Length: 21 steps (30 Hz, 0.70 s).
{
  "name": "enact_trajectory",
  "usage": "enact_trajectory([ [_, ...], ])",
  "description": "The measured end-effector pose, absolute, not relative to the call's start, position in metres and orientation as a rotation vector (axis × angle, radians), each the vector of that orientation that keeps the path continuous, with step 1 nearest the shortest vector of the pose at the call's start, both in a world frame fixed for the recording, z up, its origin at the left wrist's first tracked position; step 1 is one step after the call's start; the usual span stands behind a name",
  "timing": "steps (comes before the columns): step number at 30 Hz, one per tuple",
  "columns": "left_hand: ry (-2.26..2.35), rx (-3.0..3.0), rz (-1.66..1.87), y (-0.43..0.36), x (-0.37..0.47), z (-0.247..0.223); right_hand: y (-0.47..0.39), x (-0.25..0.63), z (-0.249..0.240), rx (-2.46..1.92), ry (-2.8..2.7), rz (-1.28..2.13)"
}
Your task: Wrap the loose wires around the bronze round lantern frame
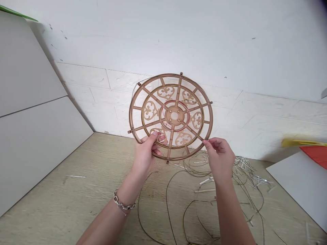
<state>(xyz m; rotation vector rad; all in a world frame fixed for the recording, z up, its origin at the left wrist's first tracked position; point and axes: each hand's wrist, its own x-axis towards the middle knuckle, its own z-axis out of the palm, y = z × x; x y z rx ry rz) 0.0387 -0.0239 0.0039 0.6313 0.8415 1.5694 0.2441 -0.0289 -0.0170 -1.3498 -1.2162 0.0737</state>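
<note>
A pale panel (43,153) stands at far left. Next, the left hand (146,151) has its grip closed on the lower-left part of a round brown frame (169,116), raised over the tabletop (102,197). Wires (183,219) curl below. The right hand's (221,154) grip pinches the lower-right rim, near scattered white strips (246,166).
</note>
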Motion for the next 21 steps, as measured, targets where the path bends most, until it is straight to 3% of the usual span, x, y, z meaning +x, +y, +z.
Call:
enact_trajectory([
  [16,0.872,0.654,1.535,-0.016,0.033,0.000,-0.035,0.265,-0.010,-1.463,-1.569,0.187],
  [21,0.869,0.649,1.520,-0.016,0.032,0.000,-0.039,0.266,-0.003,-1.445,-1.708,-0.009],
])
